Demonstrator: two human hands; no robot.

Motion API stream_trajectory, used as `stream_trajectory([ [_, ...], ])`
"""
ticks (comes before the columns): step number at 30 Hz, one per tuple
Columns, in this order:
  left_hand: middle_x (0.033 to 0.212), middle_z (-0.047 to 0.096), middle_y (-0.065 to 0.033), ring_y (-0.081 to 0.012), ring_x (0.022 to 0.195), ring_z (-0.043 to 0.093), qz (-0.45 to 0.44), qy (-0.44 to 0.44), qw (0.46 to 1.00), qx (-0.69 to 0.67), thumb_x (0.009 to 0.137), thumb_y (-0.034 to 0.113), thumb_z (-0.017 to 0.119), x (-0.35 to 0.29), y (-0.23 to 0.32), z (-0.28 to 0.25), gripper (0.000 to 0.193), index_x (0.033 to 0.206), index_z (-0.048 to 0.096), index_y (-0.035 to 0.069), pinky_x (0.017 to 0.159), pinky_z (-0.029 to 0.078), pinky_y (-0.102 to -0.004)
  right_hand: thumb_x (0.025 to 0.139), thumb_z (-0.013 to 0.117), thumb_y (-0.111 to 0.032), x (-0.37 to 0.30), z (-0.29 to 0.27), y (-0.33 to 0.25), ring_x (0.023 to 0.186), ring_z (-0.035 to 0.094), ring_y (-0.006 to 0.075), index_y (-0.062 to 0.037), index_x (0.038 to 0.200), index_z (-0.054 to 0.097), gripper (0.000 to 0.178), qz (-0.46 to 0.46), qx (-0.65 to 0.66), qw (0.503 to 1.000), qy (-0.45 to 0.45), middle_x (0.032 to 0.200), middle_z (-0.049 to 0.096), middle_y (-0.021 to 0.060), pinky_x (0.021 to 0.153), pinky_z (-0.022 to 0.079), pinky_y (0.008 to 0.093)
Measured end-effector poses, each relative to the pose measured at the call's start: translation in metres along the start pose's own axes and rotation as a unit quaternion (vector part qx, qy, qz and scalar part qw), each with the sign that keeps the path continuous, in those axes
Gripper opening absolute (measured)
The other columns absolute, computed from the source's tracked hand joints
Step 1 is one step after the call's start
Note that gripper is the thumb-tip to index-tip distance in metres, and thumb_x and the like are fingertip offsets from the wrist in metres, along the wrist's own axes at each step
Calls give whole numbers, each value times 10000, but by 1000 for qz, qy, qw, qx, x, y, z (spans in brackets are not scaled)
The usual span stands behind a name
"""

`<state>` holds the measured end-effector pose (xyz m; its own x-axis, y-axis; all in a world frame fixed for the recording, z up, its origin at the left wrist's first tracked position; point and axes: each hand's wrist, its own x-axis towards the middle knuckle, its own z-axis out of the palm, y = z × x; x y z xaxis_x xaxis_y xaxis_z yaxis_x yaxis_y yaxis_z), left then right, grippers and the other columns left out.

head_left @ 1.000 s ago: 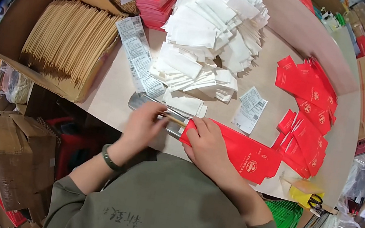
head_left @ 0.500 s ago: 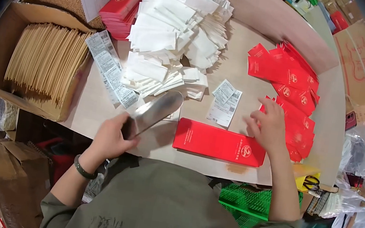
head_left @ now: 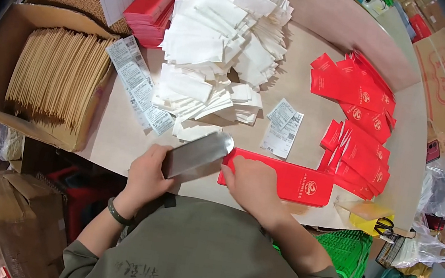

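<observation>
My left hand [head_left: 147, 175] is closed around the near end of a shiny metal scoop [head_left: 197, 155], a long trough shape with a rounded tip pointing right and away from me. That tip reaches the left end of a neat stack of long red paper envelopes [head_left: 294, 178] at the table's front. Over the same end lies my right hand [head_left: 255, 187], its fingers bent and thumb close to them, seemingly pinching the top envelope's edge; the palm hides part of the stack. Whatever the scoop contains cannot be made out.
White paper packets [head_left: 208, 45] are heaped at the back centre. Loose red envelopes [head_left: 358, 153] lie along the right. Printed slips [head_left: 284, 128] sit between. At left stands a cardboard box [head_left: 88, 113] of tan envelopes; black-handled scissors [head_left: 384, 226] rest at the front right edge.
My right hand has come left and nearer, from beside the loose red envelopes to the left end of the stack. My left hand has carried the scoop slightly right, up to that end.
</observation>
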<state>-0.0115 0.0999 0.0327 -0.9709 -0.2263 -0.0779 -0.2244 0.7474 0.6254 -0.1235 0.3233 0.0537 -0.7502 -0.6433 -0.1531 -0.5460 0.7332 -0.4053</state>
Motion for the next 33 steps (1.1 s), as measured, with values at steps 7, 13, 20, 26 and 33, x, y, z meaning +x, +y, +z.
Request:
stream_trajectory([
  [7, 965, 608, -126, -348, 897, 625, 74, -121, 986, 90, 606, 141, 867, 0, -7, -23, 768, 1299, 536, 105, 742, 510, -418, 848, 592, -191, 12, 13, -2, 693, 651, 367, -16, 787, 622, 188, 60, 87, 994, -12, 681, 635, 179, 639, 507, 500],
  [13, 1128, 609, -135, -352, 1030, 592, 255, -74, 964, 33, 649, 206, 852, 30, 8, -23, 727, 1294, 545, 74, 885, 480, -427, 904, 601, -336, 30, 7, -1, 750, 658, 390, -16, 819, 613, 332, 66, 96, 993, 13, 737, 657, 197, 698, 504, 518],
  [20, 1170, 605, -152, -348, 1046, 590, 230, -27, 973, 5, 718, 198, 828, 26, 14, -20, 575, 1216, 594, 34, 898, 485, -413, 861, 726, -324, 80, -34, 120, 897, 669, 393, 15, 911, 624, 357, 261, -13, 949, 174, 904, 679, 234, 768, 524, 470],
  [26, 1200, 601, -148, -349, 1072, 596, 223, -1, 975, 16, 752, 162, 808, 17, 2, -19, 504, 1204, 614, 52, 897, 496, -416, 835, 772, -146, 80, -25, 138, 815, 690, 245, 55, 1047, 619, 329, 242, 307, 894, 221, 888, 698, 153, 710, 534, 346],
  [33, 1076, 655, -80, -167, 991, 614, 71, 32, 961, -266, 910, 113, 677, 25, 34, -32, 275, 1158, 633, 5, 846, 496, -304, 857, 781, -138, 48, -96, 30, 761, 642, 86, -9, 1044, 632, 272, 84, 607, 784, 98, 879, 700, 37, 683, 512, 246],
])
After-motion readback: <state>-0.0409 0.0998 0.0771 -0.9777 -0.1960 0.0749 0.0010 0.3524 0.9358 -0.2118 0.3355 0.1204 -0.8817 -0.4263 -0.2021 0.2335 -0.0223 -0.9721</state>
